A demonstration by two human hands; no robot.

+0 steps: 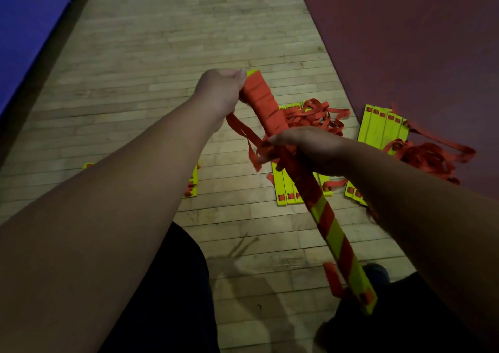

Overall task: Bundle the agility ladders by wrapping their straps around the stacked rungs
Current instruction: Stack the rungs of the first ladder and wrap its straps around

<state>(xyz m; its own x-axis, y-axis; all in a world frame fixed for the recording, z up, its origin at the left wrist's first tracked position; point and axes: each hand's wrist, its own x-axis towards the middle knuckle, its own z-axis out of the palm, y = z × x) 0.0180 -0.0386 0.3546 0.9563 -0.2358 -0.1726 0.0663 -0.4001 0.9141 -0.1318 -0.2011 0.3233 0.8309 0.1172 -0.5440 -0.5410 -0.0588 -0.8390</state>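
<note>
Dim overall, with a violet cast at the edges. One warm pool of light falls on the wooden floor (167, 63) mid-frame and fades to murk toward the corners. Forearms read dark and underexposed. Soft shadows lie on the boards near the bottom centre (spindly streaks among them). Floor planks fan outward, wide-angle stretch. Loose red strap (333, 277) near the bottom is motion-blurred; general softness, slight grain.
</note>
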